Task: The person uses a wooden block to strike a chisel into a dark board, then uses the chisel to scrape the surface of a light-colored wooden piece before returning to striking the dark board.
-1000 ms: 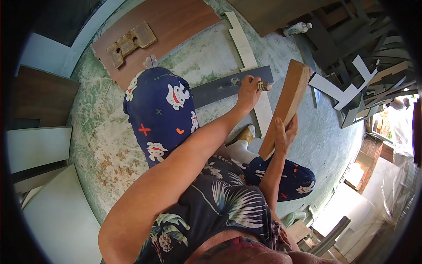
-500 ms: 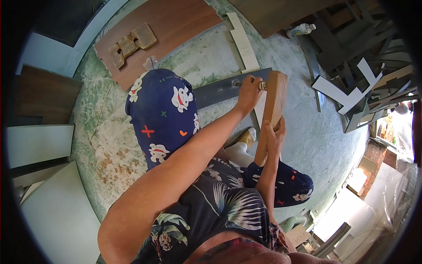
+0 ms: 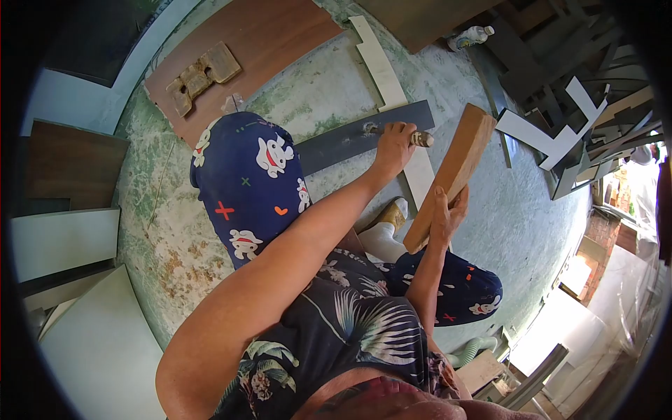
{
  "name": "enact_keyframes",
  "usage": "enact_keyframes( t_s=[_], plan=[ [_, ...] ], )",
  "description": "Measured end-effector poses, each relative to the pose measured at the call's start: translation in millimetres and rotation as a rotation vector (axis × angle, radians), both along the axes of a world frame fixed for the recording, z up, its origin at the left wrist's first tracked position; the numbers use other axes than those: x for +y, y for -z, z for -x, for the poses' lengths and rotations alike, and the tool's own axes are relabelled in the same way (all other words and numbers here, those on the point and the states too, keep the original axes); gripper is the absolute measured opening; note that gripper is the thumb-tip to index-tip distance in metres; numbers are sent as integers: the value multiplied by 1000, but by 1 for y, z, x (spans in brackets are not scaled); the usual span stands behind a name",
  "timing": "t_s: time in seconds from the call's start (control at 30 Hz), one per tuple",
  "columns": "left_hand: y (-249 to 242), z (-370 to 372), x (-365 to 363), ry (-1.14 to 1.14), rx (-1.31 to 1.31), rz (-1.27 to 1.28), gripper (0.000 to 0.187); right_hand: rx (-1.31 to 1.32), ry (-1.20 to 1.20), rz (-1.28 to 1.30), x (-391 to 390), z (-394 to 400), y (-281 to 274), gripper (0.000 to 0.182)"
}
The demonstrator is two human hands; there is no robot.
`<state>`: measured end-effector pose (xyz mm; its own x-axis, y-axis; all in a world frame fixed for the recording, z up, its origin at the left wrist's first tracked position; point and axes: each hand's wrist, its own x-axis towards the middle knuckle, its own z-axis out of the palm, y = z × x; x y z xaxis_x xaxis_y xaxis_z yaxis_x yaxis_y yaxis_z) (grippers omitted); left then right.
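Note:
My left hand (image 3: 396, 148) is wrapped round the handle of a chisel-like tool (image 3: 422, 139). Its worn handle end sticks out to the right, and its thin tip meets a dark grey board (image 3: 336, 143) on the floor. In my right hand (image 3: 449, 213) is a long wooden block (image 3: 455, 168), gripped near its lower part. The block is tilted, its upper end a short gap to the right of the tool's handle. Under the dark board lies a notched white strip (image 3: 381, 66).
A brown panel (image 3: 280, 42) at the upper left bears a worn wooden piece (image 3: 203, 78). A plastic bottle (image 3: 470, 38) and piled board offcuts (image 3: 553, 150) are at the upper right. Panels (image 3: 66, 241) stand at the left. My knees flank the work.
The wooden block in my right hand has swung right, away from the tool's handle end, which it touched or nearly touched before. My left hand stays on the tool, almost unmoved.

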<state>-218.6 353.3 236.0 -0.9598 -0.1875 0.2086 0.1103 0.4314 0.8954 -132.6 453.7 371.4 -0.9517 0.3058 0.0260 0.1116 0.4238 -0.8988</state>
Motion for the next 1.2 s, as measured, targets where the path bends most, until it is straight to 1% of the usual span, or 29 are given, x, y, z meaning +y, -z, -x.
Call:
enact_keyframes(
  t_s=[0.07,0.17,0.27,0.3,0.37,0.4,0.5,0.6,0.7,0.77,0.83,0.93,1.0,1.1,1.2],
  plan=[
    [2,0,0,11,-8,2,45,36,8,-48,-4,-2,-9,46],
    [1,0,-1,19,-6,2,44,66,26,-74,-1,-6,-2,45],
    [-1,1,-4,20,42,30,38,-317,29,-16,-7,-7,3,45],
    [-2,1,-3,20,64,44,36,-275,11,-23,-4,-10,13,43],
    [0,1,-1,60,34,55,37,-188,-33,-35,2,-12,36,39],
    [1,0,-1,75,14,62,38,-202,-20,57,-1,-12,30,37],
    [4,3,-2,81,32,130,34,-162,14,58,3,-12,21,38],
    [7,3,0,69,48,148,35,-89,74,33,1,-11,17,40],
    [9,-4,-5,81,19,131,35,-242,8,45,-3,-17,29,38],
    [14,-3,-2,98,14,105,36,-209,10,65,-2,-17,35,38],
    [6,-7,-5,102,35,119,36,-195,9,116,-13,-17,21,38],
    [-13,-10,-10,93,116,203,35,-102,9,157,-6,-11,21,38],
    [-21,-9,-11,71,154,248,32,-43,21,130,-11,-10,12,38],
    [-21,-7,-10,79,102,228,32,8,39,90,-12,-10,8,38],
    [-9,-5,0,87,36,92,34,21,31,90,-8,-8,10,39]
  ],
)
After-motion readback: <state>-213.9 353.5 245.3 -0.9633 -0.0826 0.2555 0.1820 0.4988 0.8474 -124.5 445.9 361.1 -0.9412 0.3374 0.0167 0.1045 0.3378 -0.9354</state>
